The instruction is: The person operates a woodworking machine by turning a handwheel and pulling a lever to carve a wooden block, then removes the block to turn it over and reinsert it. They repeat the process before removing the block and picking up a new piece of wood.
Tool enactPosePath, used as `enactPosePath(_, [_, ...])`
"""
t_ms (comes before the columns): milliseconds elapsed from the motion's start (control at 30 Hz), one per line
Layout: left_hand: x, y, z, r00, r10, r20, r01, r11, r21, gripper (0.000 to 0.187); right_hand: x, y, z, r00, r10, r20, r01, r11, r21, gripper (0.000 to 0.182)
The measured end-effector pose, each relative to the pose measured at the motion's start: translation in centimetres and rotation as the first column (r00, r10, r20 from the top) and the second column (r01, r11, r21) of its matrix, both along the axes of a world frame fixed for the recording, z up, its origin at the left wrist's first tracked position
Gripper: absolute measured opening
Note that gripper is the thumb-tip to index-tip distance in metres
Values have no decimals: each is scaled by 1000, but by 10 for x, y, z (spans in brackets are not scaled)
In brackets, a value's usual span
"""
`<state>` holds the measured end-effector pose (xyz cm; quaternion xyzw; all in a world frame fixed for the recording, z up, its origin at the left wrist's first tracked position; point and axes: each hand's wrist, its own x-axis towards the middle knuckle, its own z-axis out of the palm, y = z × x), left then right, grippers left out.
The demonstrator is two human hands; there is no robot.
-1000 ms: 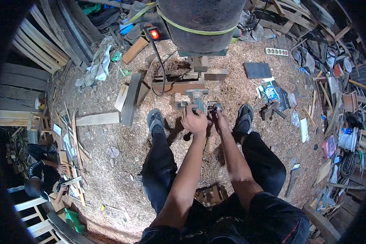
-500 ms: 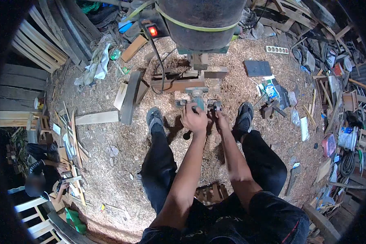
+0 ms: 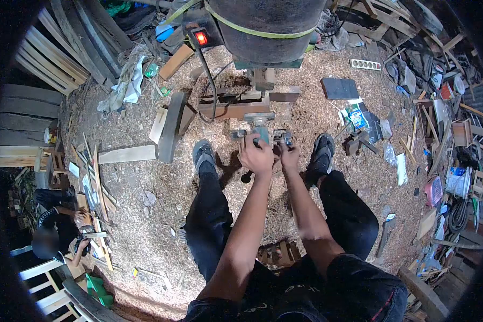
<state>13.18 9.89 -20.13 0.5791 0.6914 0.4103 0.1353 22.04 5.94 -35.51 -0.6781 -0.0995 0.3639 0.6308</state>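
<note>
A green-and-grey metal machine part (image 3: pixel 261 132), much like a vise body, stands in front of me between my feet. My left hand (image 3: pixel 256 155) wraps over its near end, fingers curled around it. Just to the right, my right hand (image 3: pixel 290 156) has closed fingers at a dark metal fitting (image 3: pixel 283 137) on the side of that part; its fingertips are partly hidden. A matching dark fitting (image 3: pixel 238 134) sticks out on the left. Below my left hand shows a black round knob (image 3: pixel 246 177). Beyond, a reddish-brown beam (image 3: pixel 235 111) lies crosswise beneath the machine.
A large dark cylinder (image 3: pixel 265 32) with a yellow-green strap rises ahead, beside a lit red switch (image 3: pixel 200 38). Shavings cover the floor. Wood pieces (image 3: pixel 172 129) lie left, a dark board (image 3: pixel 339 89) and power strip (image 3: pixel 365 65) right. Another person (image 3: pixel 51 231) works at far left.
My right hand has shifted slightly, its fingers rearranged at the dark fitting. My left hand stays in place. The other person's hands at far left have moved a little.
</note>
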Motion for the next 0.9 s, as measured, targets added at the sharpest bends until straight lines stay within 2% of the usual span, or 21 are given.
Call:
enactPosePath(33, [0,0,0,1000,1,9,-1,1000,3,13,-6,4,11,952,10,305,12,998,-69,38])
enactPosePath(67, [0,-2,-1,1000,4,15,-3,1000,-7,13,-11,-2,22,850,4,527,38,997,-68,43])
enactPosePath(167, [1,2,2,1000,7,20,-7,1000,-9,13,-1,-9,14,885,53,463,-46,999,-26,40])
enactPosePath(200, [0,1,1,1000,8,8,-8,1000,-11,13,0,-13,50,969,122,217,-124,992,-3,35])
enactPosePath(233, [0,0,1,1000,7,-2,-7,1000,-14,13,3,-14,37,990,135,-33,-132,987,88,30])
enactPosePath(267, [0,0,-1,1000,5,13,-5,1000,-23,14,12,-15,10,947,162,-278,-115,977,178,26])
enactPosePath(300, [1,0,-1,1000,4,18,-4,1000,-20,14,18,-17,-9,841,204,-501,-78,963,260,23])
enactPosePath(333, [1,0,1,1000,6,22,-5,1000,-14,14,18,-15,-11,811,198,-550,-38,957,288,32])
enactPosePath(433, [0,0,-1,1000,4,24,-4,1000,-26,16,20,-13,-38,955,114,-273,-107,993,39,29])
enactPosePath(467, [0,0,-3,1000,-1,25,2,999,-35,17,14,-4,3,989,149,-24,-151,980,-130,35])
enactPosePath(500, [0,0,-4,1000,-3,24,4,999,-49,17,8,-4,10,947,160,278,-116,979,-169,39])
enactPosePath(533, [-1,0,-5,1000,-8,23,10,998,-64,17,3,-6,13,816,168,553,-68,978,-196,43])
enactPosePath(567, [0,0,-7,1000,-16,24,18,997,-76,17,3,-8,13,607,172,776,-13,978,-207,48])
enactPosePath(600, [1,0,-7,999,-17,27,19,997,-73,17,3,-9,13,819,141,556,-94,989,-112,54])
enactPosePath(633, [1,0,-7,999,-13,29,15,998,-68,17,4,-6,14,931,135,340,-130,991,-37,50])
enactPosePath(667, [0,0,-7,1000,-7,29,9,998,-67,17,6,-6,12,984,145,101,-149,988,40,46])
enactPosePath(700, [0,0,-5,1000,-9,20,10,999,-42,16,11,-10,3,976,162,-144,-146,982,116,43])
enactPosePath(733, [0,0,-3,1000,-13,11,13,1000,-18,15,21,-15,-5,840,246,-483,-163,964,208,34])
enactPosePath(833, [0,2,-1,1000,-15,10,15,999,30,15,9,-8,12,815,105,-569,25,976,216,30])
enactPosePath(867, [0,1,0,1000,-15,14,15,999,39,15,20,-13,-52,921,170,-350,-113,977,179,31])
enactPosePath(900, [0,2,0,1000,-13,11,13,999,42,14,16,-10,-34,985,167,-44,-167,986,9,31])
